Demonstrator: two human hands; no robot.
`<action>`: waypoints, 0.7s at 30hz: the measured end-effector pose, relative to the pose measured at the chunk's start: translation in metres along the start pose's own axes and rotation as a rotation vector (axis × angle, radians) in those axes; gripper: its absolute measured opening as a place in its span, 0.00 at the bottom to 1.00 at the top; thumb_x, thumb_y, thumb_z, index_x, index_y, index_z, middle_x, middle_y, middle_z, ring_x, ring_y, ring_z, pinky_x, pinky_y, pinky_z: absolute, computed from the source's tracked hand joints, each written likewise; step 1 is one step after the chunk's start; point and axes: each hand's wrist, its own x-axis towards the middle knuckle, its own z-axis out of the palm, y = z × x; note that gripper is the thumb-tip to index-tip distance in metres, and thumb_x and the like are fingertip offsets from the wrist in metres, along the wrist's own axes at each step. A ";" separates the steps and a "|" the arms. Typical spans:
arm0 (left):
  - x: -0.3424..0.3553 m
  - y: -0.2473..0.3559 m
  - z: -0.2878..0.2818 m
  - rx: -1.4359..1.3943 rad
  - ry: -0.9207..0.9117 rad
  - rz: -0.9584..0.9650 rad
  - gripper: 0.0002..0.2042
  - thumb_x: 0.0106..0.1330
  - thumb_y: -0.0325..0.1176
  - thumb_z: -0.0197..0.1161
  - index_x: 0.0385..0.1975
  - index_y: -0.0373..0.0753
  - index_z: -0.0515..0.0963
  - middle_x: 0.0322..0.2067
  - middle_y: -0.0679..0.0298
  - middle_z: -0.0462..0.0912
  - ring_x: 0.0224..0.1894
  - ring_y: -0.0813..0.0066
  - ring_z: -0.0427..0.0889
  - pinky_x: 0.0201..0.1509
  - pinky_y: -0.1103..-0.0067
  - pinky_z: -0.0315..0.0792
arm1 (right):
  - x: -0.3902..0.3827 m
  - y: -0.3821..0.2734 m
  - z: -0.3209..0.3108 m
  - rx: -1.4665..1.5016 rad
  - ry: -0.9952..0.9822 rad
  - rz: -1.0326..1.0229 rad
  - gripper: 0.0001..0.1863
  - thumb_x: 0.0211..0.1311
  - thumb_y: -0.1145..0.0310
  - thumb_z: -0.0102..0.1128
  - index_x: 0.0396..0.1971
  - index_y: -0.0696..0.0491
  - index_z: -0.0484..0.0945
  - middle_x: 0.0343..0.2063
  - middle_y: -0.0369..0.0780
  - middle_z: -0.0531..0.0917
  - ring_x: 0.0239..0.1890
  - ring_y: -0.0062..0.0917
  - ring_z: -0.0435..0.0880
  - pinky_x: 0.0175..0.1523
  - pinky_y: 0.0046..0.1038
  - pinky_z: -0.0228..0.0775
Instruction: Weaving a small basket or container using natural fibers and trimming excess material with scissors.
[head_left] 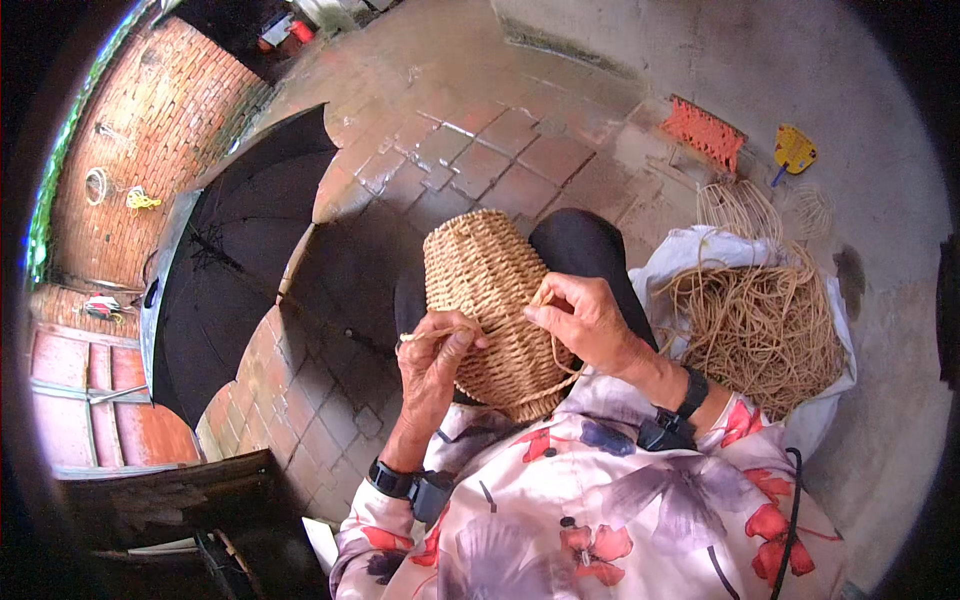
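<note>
A woven basket (pixel 480 265) of tan twisted cord rests on my lap, its narrower end pointing away from me. My left hand (pixel 432 375) lies over its left side, thumb and fingers closed on a strand of cord whose short end sticks out to the left. On the right side, my right hand (pixel 585 318) pinches a piece of the same cord between thumb and forefinger, just above the weave. A loose length of cord (pixel 548 393) curves across the basket's near end below my right hand. My fingers hide part of the weave.
A white sack (pixel 690 247) heaped with tangled tan cord (pixel 765 330) stands at my right. An open black umbrella (pixel 255 240) lies on the paving to my left. An orange woven chair back (pixel 705 133) and a yellow fan (pixel 795 150) are at the far right.
</note>
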 end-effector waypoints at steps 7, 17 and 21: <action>0.007 0.010 -0.003 0.269 -0.031 0.079 0.05 0.66 0.25 0.56 0.32 0.33 0.78 0.29 0.64 0.81 0.34 0.81 0.79 0.41 0.82 0.73 | -0.006 -0.018 0.001 -0.183 0.036 -0.240 0.08 0.54 0.73 0.61 0.23 0.60 0.72 0.18 0.44 0.76 0.20 0.29 0.77 0.27 0.28 0.66; 0.009 -0.001 -0.005 -0.165 0.068 -0.051 0.07 0.64 0.31 0.60 0.31 0.33 0.77 0.28 0.65 0.79 0.32 0.79 0.75 0.39 0.83 0.66 | 0.006 -0.001 -0.001 -0.047 0.055 -0.068 0.11 0.57 0.71 0.59 0.21 0.61 0.71 0.13 0.42 0.72 0.20 0.13 0.68 0.25 0.26 0.62; 0.011 -0.005 -0.008 -0.034 0.010 -0.034 0.07 0.65 0.31 0.60 0.32 0.33 0.77 0.29 0.65 0.80 0.34 0.80 0.76 0.39 0.83 0.69 | 0.003 0.009 0.000 0.041 0.013 0.051 0.09 0.60 0.71 0.58 0.23 0.59 0.73 0.17 0.32 0.74 0.23 0.10 0.68 0.27 0.20 0.62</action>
